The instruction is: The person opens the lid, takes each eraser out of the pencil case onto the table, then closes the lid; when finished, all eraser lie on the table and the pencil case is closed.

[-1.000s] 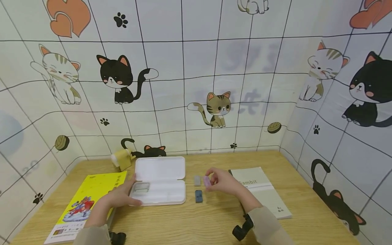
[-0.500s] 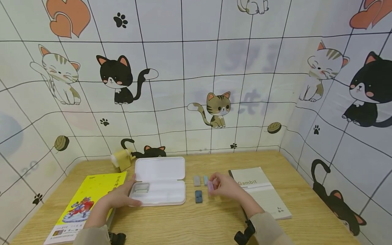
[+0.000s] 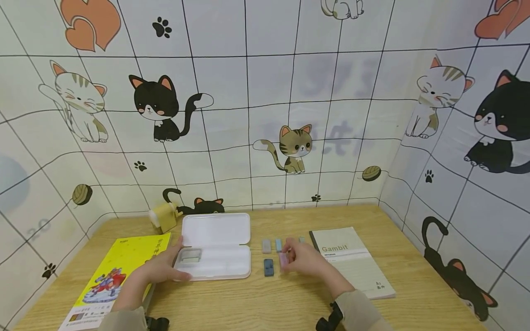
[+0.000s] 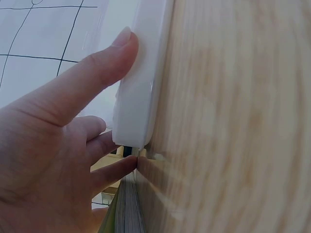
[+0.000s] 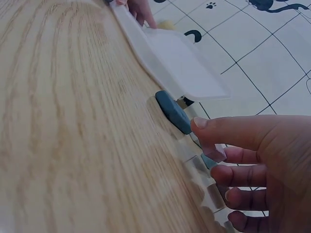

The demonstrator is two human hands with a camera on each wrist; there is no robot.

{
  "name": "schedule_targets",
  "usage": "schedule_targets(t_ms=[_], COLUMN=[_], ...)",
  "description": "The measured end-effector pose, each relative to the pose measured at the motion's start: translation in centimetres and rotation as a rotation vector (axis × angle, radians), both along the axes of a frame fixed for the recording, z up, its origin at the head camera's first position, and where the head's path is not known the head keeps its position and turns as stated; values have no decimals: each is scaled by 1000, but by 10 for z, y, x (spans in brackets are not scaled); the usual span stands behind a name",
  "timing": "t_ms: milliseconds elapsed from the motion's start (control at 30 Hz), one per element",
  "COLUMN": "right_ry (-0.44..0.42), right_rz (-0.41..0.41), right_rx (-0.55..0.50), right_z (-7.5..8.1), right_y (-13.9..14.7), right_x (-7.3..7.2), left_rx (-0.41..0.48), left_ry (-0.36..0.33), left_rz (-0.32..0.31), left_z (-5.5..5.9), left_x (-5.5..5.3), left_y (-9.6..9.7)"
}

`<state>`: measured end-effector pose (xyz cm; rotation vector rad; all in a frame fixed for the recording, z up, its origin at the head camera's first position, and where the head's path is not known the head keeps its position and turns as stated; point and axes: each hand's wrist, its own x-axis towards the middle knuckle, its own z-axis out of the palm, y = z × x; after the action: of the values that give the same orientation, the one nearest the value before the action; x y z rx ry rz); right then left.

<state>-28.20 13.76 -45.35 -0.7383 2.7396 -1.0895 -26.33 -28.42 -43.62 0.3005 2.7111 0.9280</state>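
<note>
A white pencil case (image 3: 225, 263) lies with its lid raised, a small grey-clear block (image 3: 190, 255) in its left part. My left hand (image 3: 156, 267) holds the case's left end, thumb on the front wall in the left wrist view and fingers around the end. Between thumb and fingertips my right hand (image 3: 305, 259) pinches a small pink-purple eraser (image 3: 283, 262), low over the table; contact with the wood is hard to tell. Left of it sits a dark blue block (image 3: 268, 267). Behind are a grey block (image 3: 266, 246), a light blue one (image 3: 279, 245) and a partly hidden grey-green one (image 3: 302, 239).
Under the left forearm lies a thick yellow book (image 3: 124, 262). A Gambit notebook (image 3: 356, 262) rests right of the right hand. At the back left stands a yellow object with a white end (image 3: 164, 217). Cat-patterned walls (image 3: 223, 138) border the wooden table (image 3: 232, 303).
My right hand has brought the pink-purple eraser slightly right and toward me. The light blue and grey-green blocks, hidden earlier, now show. The left hand stays on the case.
</note>
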Motion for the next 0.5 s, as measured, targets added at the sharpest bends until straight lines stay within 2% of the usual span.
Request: schedule_targets(t_ms=[500], right_ry=[-3], right_rz=[15], right_rx=[40], right_z=[-3], right_y=[-1], right_x=[3], left_rx=[8], left_ry=[-2], left_rz=[-3], left_z=[-1], left_x=[-1], left_y=[-1])
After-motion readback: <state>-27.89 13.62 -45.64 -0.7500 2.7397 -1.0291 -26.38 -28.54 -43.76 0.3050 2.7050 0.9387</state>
